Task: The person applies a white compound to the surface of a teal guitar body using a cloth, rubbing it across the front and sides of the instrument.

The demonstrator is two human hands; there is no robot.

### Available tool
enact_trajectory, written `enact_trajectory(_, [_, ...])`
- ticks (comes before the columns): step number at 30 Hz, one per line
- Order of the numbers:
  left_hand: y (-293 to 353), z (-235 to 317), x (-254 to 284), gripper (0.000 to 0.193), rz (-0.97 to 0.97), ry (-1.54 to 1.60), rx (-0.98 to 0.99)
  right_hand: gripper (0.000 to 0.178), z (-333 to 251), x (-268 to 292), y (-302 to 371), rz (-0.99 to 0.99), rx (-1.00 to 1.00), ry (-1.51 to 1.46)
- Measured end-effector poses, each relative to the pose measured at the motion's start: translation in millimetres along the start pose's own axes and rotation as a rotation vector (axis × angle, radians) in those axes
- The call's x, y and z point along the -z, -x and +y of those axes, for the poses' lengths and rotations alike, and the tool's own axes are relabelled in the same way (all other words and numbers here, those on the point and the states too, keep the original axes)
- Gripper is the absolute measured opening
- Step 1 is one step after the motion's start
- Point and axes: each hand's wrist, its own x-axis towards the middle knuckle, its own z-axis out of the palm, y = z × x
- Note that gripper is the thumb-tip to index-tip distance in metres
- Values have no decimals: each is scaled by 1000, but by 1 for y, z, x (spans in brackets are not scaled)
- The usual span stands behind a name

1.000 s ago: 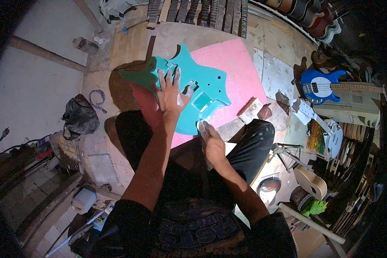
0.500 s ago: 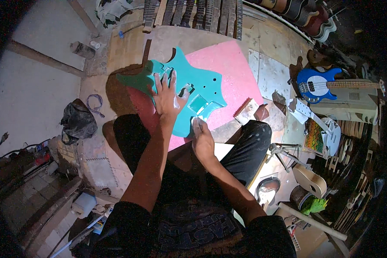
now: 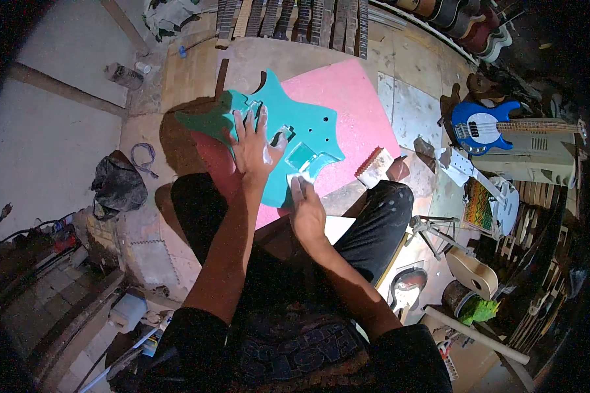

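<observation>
Left hand (image 3: 250,152) wide on teal guitar body (image 3: 296,108) | right hand (image 3: 307,213) holding half-hidden pad (image 3: 299,176)

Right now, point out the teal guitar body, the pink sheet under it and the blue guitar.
Teal guitar body (image 3: 294,111): head view, on its flat upper face.
Pink sheet (image 3: 367,124): head view, on its bare right part.
Blue guitar (image 3: 488,126): head view, on its white plate.

Smooth teal guitar body (image 3: 287,112), wrinkled plastic bag (image 3: 119,187)

The left hand (image 3: 252,149) lies palm-down, fingers (image 3: 263,120) spread; the right hand (image 3: 308,213) points forward, fingers together; 2 forearms (image 3: 233,245) extend.
</observation>
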Motion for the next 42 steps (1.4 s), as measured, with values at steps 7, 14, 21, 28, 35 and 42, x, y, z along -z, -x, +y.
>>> enact_trajectory(7, [1, -5, -5, 82, 65, 55, -9, 42, -9, -1, 1, -144, -406, -394])
enact_trajectory(14, [-1, -6, -7, 80, 79, 70, -32, 48, -5, 3, 0, -56, -57, -44])
enact_trajectory(21, [-1, -7, -11, 80, 97, 110, -47, 50, -3, 0, 22, -76, -5, 18])
enact_trajectory(28, [0, -8, -14, 79, 101, 133, -51, 51, -5, 1, 18, 32, 10, -94])
enact_trajectory(35, [-2, -8, -20, 79, 182, 191, -82, 62, -9, 10, 3, -52, -106, -136])
enact_trajectory(42, [-3, -7, -20, 81, 163, 314, -78, 66, -1, 11, 1, -81, -152, -252])
